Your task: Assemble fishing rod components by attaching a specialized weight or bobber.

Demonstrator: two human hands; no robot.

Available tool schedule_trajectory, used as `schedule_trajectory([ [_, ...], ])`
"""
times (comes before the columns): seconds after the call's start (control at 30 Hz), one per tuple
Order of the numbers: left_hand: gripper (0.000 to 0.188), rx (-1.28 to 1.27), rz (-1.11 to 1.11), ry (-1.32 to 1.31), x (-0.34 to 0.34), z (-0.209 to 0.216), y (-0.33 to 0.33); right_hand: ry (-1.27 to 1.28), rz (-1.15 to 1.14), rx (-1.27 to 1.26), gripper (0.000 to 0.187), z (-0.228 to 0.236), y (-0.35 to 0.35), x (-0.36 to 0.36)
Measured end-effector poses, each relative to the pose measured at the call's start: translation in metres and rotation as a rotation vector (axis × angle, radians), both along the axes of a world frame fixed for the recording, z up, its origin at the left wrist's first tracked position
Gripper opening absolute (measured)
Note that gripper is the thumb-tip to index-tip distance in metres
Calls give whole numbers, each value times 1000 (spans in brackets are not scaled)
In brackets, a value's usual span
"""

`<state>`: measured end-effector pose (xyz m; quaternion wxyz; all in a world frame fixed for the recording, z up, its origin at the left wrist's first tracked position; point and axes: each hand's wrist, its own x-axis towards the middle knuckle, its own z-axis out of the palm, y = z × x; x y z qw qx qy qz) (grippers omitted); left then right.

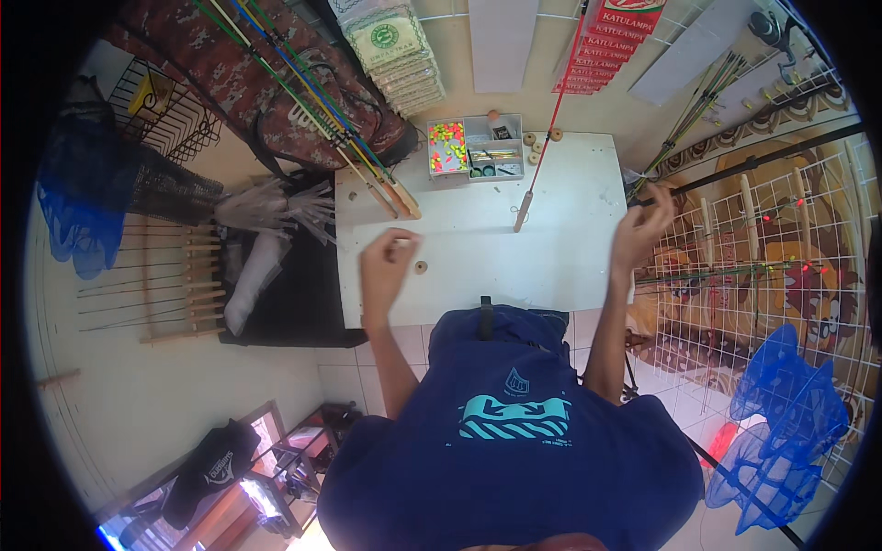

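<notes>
Over the left part of the white table (478,275), my left hand (388,275) is raised with its fingers curled into a pinch. Whatever it grips, if anything, is too fine to make out. A small round wooden spool (421,267) lies on the tabletop beside that hand. My right hand (640,230) is held up at the table's right edge, fingers bent but apart, with no object visible in it. Between the hands and farther off, a red fishing rod (537,170) stands with its handle end on the table. A faint straight line crosses the tabletop between both hands.
At the table's back stands a grey compartment box (496,173) holding bright floats and small parts, with several wooden spools (536,147) beside it. Several rods (367,170) lean at the back left near a camouflage bag (312,115). Blue nets (781,422) hang from a white grid at right.
</notes>
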<state>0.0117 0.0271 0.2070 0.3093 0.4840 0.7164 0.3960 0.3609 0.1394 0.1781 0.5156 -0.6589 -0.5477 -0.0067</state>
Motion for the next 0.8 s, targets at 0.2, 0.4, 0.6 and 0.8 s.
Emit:
schedule_trajectory([
  [0.2, 16, -108, -377, 13, 80, 26, 17, 649, 1156, -656, 45, 16, -60, -104],
  [0.4, 12, -92, -407, -150, 59, 13, 8, 462, 1222, -941, 25, 13, -67, -101],
  [0.6, 10, -73, -221, -337, 26, -7, -4, 590, 1174, -842, 27, 10, -68, -84],
  [0.8, 9, -21, -97, -379, -6, 1, -13, 661, 1153, -855, 24, 8, -70, -57],
])
